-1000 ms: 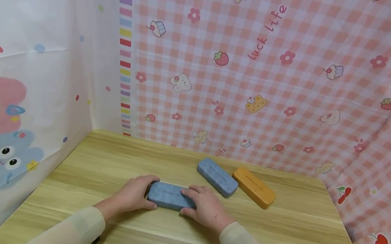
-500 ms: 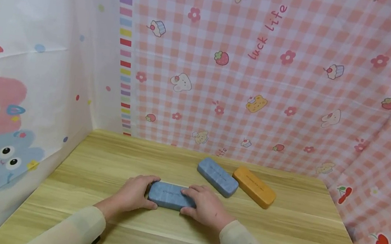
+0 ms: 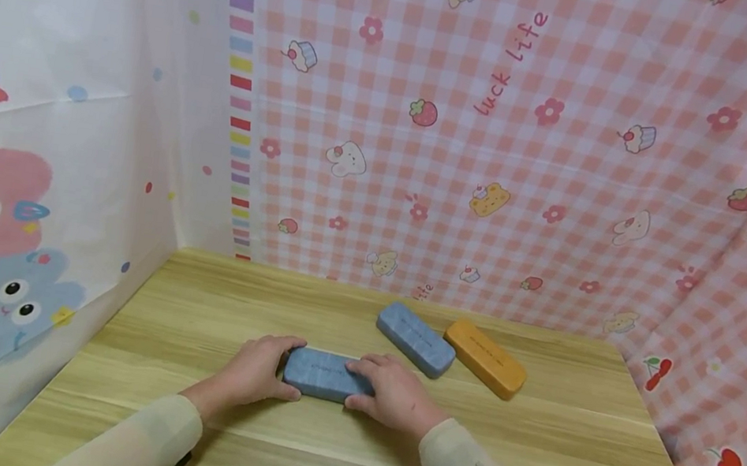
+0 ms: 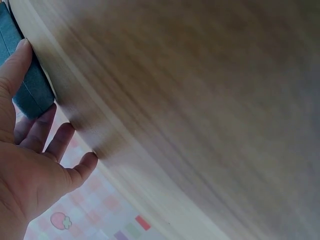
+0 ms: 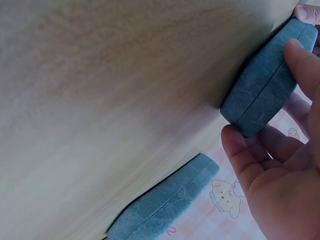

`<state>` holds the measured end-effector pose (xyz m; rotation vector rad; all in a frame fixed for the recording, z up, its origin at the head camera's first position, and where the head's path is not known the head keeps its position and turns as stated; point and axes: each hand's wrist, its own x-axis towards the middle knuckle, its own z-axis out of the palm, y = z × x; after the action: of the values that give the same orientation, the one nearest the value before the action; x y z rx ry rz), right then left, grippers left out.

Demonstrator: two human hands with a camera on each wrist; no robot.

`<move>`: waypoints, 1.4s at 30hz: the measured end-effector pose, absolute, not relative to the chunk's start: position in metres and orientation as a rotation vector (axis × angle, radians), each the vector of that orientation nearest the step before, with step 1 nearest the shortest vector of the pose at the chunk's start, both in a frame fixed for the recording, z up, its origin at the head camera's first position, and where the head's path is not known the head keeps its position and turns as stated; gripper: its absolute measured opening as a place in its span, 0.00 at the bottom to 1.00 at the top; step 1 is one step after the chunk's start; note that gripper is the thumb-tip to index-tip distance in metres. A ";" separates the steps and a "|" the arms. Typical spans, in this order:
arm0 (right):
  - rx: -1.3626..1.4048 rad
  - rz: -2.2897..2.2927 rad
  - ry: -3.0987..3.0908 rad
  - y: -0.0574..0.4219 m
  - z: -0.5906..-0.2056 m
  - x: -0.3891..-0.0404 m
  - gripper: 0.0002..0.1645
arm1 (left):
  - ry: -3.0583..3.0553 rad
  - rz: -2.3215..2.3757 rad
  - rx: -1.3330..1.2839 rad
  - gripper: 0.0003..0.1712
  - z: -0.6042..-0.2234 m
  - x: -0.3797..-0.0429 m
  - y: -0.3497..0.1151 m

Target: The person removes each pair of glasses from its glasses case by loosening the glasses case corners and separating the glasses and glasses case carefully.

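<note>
A blue glasses case (image 3: 321,375) with small lettering on its lid lies flat on the table in front of the person, its lid down. The left hand (image 3: 256,366) holds its left end between thumb and fingers. At the other end, the right hand (image 3: 399,397) grips it, thumb on the near side and a finger over the top. The right wrist view shows the seam of this case (image 5: 267,82) as a closed line, with the right thumb (image 5: 302,65) against it. In the left wrist view, the left thumb (image 4: 17,67) presses the case's side (image 4: 35,92).
Behind the right hand, a second blue glasses case (image 3: 414,339) lies at a slant. An orange glasses case (image 3: 485,358) lies beside it on the right. The wooden table (image 3: 528,462) meets a pink checked cloth (image 3: 377,210) at the back and a white printed cloth (image 3: 159,179) on the left.
</note>
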<state>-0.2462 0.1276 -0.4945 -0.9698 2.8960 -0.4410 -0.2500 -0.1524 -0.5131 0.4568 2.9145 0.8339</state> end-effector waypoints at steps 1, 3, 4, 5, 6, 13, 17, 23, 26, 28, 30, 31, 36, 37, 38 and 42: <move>-0.966 -0.444 2.893 0.128 -0.494 -0.246 0.35 | 2.916 0.832 0.455 0.49 -0.514 -0.250 -0.152; -0.961 -0.449 2.890 0.128 -0.494 -0.247 0.34 | 2.917 0.833 0.450 0.49 -0.515 -0.251 -0.152; -0.963 -0.448 2.891 0.128 -0.494 -0.247 0.34 | 2.918 0.833 0.449 0.49 -0.515 -0.251 -0.152; -0.957 -0.449 2.889 0.128 -0.493 -0.247 0.34 | 2.919 0.834 0.447 0.49 -0.515 -0.251 -0.152; -0.955 -0.446 2.889 0.128 -0.493 -0.247 0.34 | 2.919 0.834 0.446 0.49 -0.515 -0.251 -0.152; -0.948 -0.448 2.883 0.128 -0.494 -0.247 0.35 | 2.917 0.839 0.442 0.49 -0.515 -0.251 -0.152; -0.956 -0.451 2.877 0.128 -0.494 -0.248 0.34 | 2.912 0.843 0.434 0.50 -0.515 -0.250 -0.152; -0.970 -0.429 2.854 0.128 -0.492 -0.250 0.34 | 2.915 0.847 0.420 0.52 -0.515 -0.250 -0.151; -0.967 -0.407 2.846 0.128 -0.490 -0.251 0.34 | 2.916 0.857 0.417 0.52 -0.514 -0.250 -0.151; -0.962 -0.394 2.841 0.128 -0.489 -0.251 0.34 | 2.915 0.861 0.417 0.52 -0.514 -0.250 -0.151; -0.959 -0.386 2.836 0.128 -0.488 -0.252 0.34 | 2.915 0.861 0.418 0.52 -0.514 -0.250 -0.152; -0.956 -0.381 2.832 0.128 -0.488 -0.252 0.34 | 2.915 0.860 0.418 0.52 -0.514 -0.251 -0.152; -0.938 -0.369 2.803 0.127 -0.485 -0.254 0.35 | 2.923 0.859 0.419 0.51 -0.515 -0.252 -0.152; -0.936 -0.365 2.798 0.127 -0.484 -0.254 0.35 | 2.926 0.859 0.422 0.51 -0.515 -0.252 -0.153; -0.932 -0.363 2.792 0.126 -0.483 -0.255 0.35 | 2.930 0.857 0.425 0.51 -0.515 -0.253 -0.153; -0.928 -0.361 2.776 0.125 -0.481 -0.256 0.34 | 2.940 0.847 0.432 0.51 -0.515 -0.253 -0.153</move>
<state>-0.2565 0.1254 -0.4810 -0.9282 2.7761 -0.3614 -0.2532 -0.1531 -0.5148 0.4324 2.9401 0.8471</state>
